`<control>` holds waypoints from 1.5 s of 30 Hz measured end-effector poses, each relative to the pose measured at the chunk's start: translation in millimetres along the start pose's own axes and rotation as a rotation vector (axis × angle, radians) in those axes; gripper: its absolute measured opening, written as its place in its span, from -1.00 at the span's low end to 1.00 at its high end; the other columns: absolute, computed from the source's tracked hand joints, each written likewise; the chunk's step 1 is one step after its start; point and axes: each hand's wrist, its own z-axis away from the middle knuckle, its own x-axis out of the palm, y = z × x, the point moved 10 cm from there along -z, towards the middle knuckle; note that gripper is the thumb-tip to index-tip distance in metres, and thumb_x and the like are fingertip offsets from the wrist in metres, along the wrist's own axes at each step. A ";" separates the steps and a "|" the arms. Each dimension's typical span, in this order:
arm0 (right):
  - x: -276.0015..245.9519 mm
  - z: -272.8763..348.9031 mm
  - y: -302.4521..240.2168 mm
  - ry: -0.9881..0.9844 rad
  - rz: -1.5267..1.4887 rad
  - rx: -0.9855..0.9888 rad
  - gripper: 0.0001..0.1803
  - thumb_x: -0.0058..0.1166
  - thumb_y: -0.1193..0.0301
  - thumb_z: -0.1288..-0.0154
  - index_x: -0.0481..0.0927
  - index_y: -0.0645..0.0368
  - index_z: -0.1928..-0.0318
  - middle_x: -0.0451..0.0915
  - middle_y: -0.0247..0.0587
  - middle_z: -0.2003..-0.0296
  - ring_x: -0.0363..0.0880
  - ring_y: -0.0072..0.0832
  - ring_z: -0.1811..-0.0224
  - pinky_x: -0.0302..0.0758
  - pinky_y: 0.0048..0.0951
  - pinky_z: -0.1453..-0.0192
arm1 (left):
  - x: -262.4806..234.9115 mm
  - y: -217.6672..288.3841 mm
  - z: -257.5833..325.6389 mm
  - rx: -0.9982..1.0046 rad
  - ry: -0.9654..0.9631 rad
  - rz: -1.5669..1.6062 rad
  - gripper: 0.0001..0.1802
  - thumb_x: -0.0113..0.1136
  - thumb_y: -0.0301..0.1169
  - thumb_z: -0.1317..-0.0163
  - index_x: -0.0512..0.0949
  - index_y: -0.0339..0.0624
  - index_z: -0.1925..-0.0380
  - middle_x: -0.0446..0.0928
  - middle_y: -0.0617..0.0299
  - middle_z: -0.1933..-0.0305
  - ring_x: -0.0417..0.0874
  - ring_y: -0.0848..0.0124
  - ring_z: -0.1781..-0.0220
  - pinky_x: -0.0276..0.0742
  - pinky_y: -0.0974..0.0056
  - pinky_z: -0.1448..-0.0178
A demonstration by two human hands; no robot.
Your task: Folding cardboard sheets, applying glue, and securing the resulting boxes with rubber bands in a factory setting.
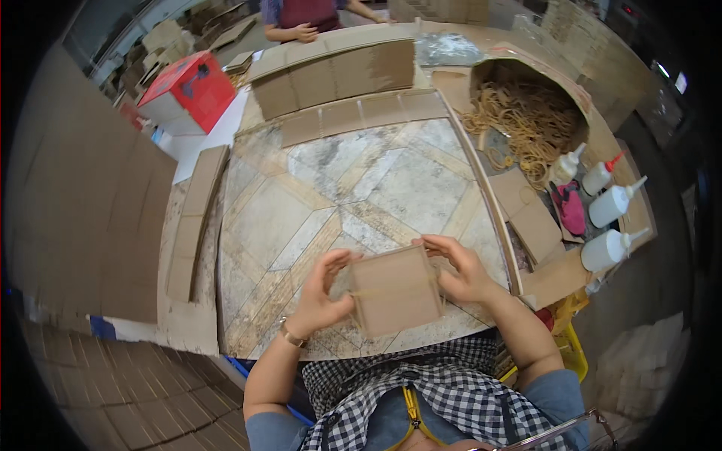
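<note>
A square brown cardboard piece [397,292], slightly blurred and apparently box-like, is between my two hands near the table's front edge. What looks like a thin yellowish rubber band [368,291] crosses its left side. My left hand [322,295] curls at the left edge, fingertips by the upper corner and thumb lower down. At the right edge, my right hand [464,272] has its fingers at the top corner and its thumb against the side. Beneath lies the patterned, tile-look tabletop [278,207].
Flat cardboard strips [197,225] lie at the left, with a row of cardboard [331,79] at the back. On the right are a carton of rubber bands [526,113], white squeeze bottles [608,204] and a pink cloth-like item [569,208]. Another person [312,19] stands across, beyond a red box [197,89].
</note>
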 end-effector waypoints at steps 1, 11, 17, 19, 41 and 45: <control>-3.5 -3.6 2.4 0.048 -0.061 0.050 -0.47 -0.10 0.61 -0.14 0.36 0.32 -0.19 0.55 -0.01 -0.04 0.56 -0.34 -0.03 0.50 -0.39 -0.12 | -8.1 -9.2 -0.9 -0.068 0.049 0.021 -0.44 0.04 -0.67 0.03 0.30 -0.30 -0.08 0.42 0.04 -0.14 0.46 0.31 -0.19 0.39 0.22 -0.24; -2.8 10.1 27.8 -0.166 -0.255 0.255 -0.55 0.18 0.43 -0.20 0.43 0.24 -0.11 0.54 -0.14 0.02 0.51 -0.43 0.04 0.44 -0.39 -0.07 | 6.9 -49.5 16.4 -0.323 -0.151 0.407 -0.45 0.26 -0.46 -0.17 0.34 -0.29 -0.16 0.52 0.15 -0.06 0.56 0.43 -0.01 0.51 0.35 0.03; 17.0 53.2 32.9 -0.029 -0.186 0.330 -0.71 0.14 0.34 -0.28 0.39 0.21 0.11 0.54 -0.25 0.29 0.58 -0.49 0.26 0.54 -0.48 0.12 | 22.5 -47.6 43.5 -0.428 0.020 0.270 -0.34 0.15 -0.29 -0.30 0.17 -0.29 -0.32 0.33 0.05 -0.28 0.39 0.35 -0.25 0.33 0.26 -0.28; 20.4 50.6 50.7 0.071 -0.424 0.513 -0.74 0.06 0.28 -0.34 0.40 0.20 0.18 0.52 -0.27 0.40 0.58 -0.52 0.41 0.57 -0.51 0.30 | 16.4 -62.8 50.0 -0.444 0.196 0.257 -0.46 -0.01 -0.23 -0.41 0.20 -0.26 -0.28 0.47 0.11 -0.12 0.54 0.41 -0.04 0.47 0.34 -0.09; -247.7 -58.9 69.8 0.447 1.161 0.609 -0.77 0.02 0.41 -0.06 0.66 0.16 0.28 0.64 0.04 0.33 0.62 -0.05 0.23 0.53 -0.10 0.15 | -45.6 75.4 11.2 0.077 0.382 -0.244 -0.46 -0.02 -0.44 -0.37 0.14 -0.25 -0.32 0.56 0.08 0.37 0.54 0.47 0.44 0.51 0.38 0.33; -152.7 -76.2 6.7 0.304 0.420 0.309 -0.88 -0.02 0.50 -0.14 0.45 0.23 0.29 0.52 -0.21 0.60 0.54 -0.51 0.50 0.44 -0.43 0.42 | 11.9 145.2 -60.5 0.421 0.094 -0.745 -0.43 0.26 -0.54 -0.11 0.36 -0.29 -0.16 0.55 0.06 0.32 0.58 0.46 0.36 0.52 0.38 0.24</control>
